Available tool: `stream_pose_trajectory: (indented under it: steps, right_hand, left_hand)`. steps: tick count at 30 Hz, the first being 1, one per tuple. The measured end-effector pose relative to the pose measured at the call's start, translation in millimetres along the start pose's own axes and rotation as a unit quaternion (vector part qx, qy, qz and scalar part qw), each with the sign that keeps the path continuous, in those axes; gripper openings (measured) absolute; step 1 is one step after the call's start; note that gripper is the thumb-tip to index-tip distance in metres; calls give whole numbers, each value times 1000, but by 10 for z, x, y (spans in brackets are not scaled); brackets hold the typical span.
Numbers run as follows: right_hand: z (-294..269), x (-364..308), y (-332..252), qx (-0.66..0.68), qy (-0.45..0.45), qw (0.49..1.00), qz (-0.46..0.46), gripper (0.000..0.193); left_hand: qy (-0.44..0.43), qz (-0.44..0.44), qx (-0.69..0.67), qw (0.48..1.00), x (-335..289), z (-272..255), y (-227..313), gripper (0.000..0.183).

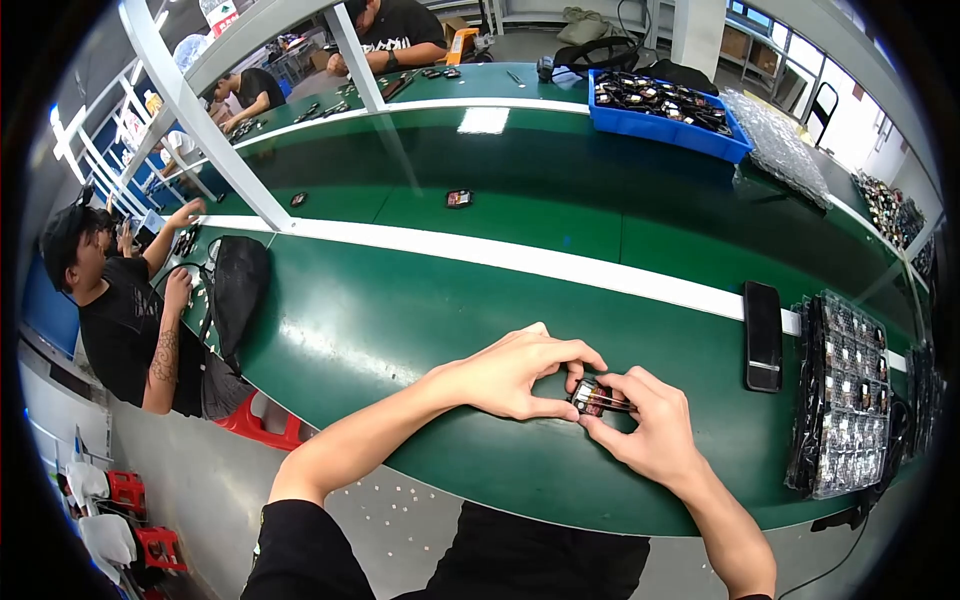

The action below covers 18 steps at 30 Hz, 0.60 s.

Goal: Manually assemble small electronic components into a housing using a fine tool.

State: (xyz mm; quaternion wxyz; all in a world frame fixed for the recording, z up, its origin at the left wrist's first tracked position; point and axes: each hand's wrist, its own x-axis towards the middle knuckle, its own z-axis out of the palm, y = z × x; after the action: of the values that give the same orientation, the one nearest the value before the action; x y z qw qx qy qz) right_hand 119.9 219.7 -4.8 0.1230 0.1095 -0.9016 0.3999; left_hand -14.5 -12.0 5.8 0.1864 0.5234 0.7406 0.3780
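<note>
Just above the green tabletop in front of me, a small dark electronic module (590,398) with a printed face is held between both hands. My left hand (520,376) is closed on its left side, with thumb and forefinger at the edges. My right hand (648,420) pinches its right side between thumb and fingers. Thin pale lines run from the module toward the right palm; whether they are wires or the prongs of a tool I cannot tell.
A black phone (762,335) and stacked clear trays of small parts (850,400) lie to the right. Beyond a white rail (520,268), a belt carries a similar module (459,199). A blue bin (670,126) of dark modules stands far right. Left, a person (130,320) sits beside a black bag (238,295).
</note>
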Motion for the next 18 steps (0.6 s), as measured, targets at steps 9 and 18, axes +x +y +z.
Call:
stream_pose_trajectory:
  steps: [9, 18]
  right_hand:
    - [-96, -47, 91, -1, -25, 1000, -7, 40]
    - [-234, -126, 43, -17, 4, 999, -32, 40]
  left_hand:
    - [193, -16, 2, 981, 95, -292, -381, 37]
    - [361, -206, 365, 833, 169, -1253, -1602, 63]
